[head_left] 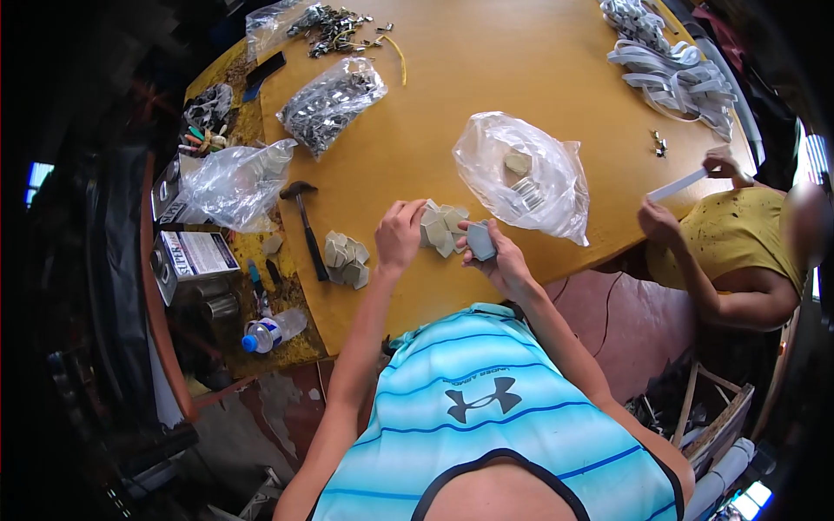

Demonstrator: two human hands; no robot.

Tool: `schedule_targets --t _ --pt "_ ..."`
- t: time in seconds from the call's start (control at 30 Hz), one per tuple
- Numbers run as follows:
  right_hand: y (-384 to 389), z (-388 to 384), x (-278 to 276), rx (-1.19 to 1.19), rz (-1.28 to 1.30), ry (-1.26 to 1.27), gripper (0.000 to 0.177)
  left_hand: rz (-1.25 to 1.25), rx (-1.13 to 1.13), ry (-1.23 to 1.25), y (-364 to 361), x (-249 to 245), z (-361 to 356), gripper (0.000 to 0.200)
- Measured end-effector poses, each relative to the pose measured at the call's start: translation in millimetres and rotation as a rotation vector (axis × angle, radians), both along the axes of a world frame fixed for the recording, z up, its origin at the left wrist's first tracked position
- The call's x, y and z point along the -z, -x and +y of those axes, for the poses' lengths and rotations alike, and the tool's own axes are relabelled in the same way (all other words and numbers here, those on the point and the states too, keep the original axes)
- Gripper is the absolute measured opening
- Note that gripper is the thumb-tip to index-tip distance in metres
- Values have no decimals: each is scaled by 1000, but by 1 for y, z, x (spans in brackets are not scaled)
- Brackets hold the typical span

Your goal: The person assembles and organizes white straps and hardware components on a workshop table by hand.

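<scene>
My right hand (504, 263) holds a small flat grey-blue piece with angular sides (480, 241), perhaps a short stack. Close by, my left hand (401, 234) has its fingers pinched together at the edge of a heap of beige angular flat pieces (441, 227); whether a piece is between them is hidden. A second small heap of beige pieces (346, 259) lies left of my left hand. Beyond my right hand sits an open clear plastic bag (556, 187) with a beige piece and a row of pale pieces inside.
A hammer (304, 227) lies on the table (434, 95) at left. Metal clips fill a bag (334, 100). A water bottle (274, 331) and a can (195, 257) stand on the lower ledge. At right, a co-worker (730, 239) holds a white strip near grey straps (678, 78).
</scene>
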State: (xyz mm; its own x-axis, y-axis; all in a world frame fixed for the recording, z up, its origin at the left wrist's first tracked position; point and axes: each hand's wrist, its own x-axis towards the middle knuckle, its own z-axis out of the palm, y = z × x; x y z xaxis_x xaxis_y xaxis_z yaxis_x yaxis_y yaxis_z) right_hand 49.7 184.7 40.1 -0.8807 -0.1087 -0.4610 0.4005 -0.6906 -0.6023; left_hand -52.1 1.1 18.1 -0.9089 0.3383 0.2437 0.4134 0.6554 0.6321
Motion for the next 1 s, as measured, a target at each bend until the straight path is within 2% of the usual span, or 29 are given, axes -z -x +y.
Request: schedule_targets --t 0.03,0.07,0.13,0.2,0.3,0.47,0.57,0.6,0.67,0.8,0.87,0.93,0.97,1.0 --pt "-1 -1 0 -9 12 9 57 -78 -3 -124 -7 -14 3 15" --pt "-1 -2 -1 -6 10 8 57 -81 -1 -124 -15 -27 7 15" --pt "2 -5 -3 5 40 47 56 -309 135 -324 -30 -50 16 16" --pt "2 -9 2 8 47 28 55 -310 163 -360 -39 -55 24 20" --pt "2 -13 5 11 53 -2 53 -221 104 -325 -45 -47 28 18" --pt "2 -18 7 5 53 -38 52 107 66 -128 -50 -39 27 10" --pt "1 -21 4 2 45 -55 53 112 68 -122 -55 -37 30 11" --pt "3 -25 -10 62 -32 -42 53 111 67 -123 -58 -38 30 11" --pt "5 -23 -13 123 -109 -30 53 125 177 -72 -68 -44 30 14" --pt "14 -1 11 155 -27 86 53 93 373 -132 -85 -54 25 16" --pt "21 6 16 212 -53 107 52 92 361 -167 -81 -57 19 16" --pt "20 12 16 201 -45 95 52 112 124 -201 -69 -48 8 16" --pt "19 13 17 176 -37 80 51 112 127 -202 -61 -44 4 16" --pt "18 14 18 147 -30 66 51 232 75 -128 -50 -41 1 16"
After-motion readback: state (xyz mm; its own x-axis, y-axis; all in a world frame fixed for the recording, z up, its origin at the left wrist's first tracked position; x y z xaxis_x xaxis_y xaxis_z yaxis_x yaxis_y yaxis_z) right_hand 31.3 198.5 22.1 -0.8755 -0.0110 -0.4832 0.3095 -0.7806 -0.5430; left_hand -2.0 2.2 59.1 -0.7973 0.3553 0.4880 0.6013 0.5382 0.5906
